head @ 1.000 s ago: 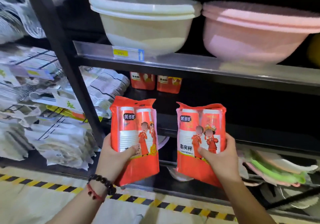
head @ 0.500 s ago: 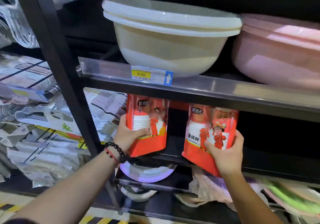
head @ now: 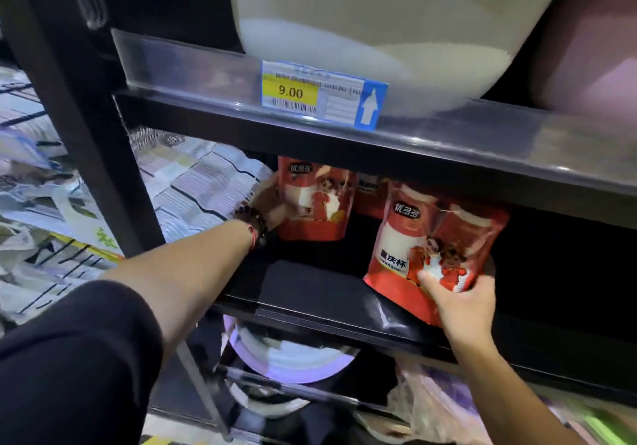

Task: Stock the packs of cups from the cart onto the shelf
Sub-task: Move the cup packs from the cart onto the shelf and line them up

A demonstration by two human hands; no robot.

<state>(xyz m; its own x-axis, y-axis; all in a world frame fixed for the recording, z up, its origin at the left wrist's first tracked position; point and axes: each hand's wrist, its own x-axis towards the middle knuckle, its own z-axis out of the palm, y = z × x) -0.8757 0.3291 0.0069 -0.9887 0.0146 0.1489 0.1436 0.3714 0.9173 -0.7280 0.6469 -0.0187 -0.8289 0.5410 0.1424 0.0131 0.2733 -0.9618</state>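
- The left hand point(head: 272, 205) reaches deep into the black shelf point(head: 310, 289) and grips the left edge of a red pack of cups point(head: 315, 203); its fingers are blurred, so whether they are spread or pressed together cannot be told.
- That pack stands upright at the back of the shelf, to the right of the left hand's fingers.
- A beaded bracelet point(head: 253, 222) circles the left wrist.
- The right hand point(head: 462, 303) holds a second red pack of cups point(head: 436, 248) from below, thumb point(head: 431, 284) pressed on its front, the other fingers curled behind it.
- This pack tilts above the fingers, its lower corner at the shelf's front edge.
- Another red pack point(head: 368, 196) shows between the two, further back.
- Above, a price tag point(head: 324, 96) reads 9.00 beneath a cream basin point(head: 396, 24).
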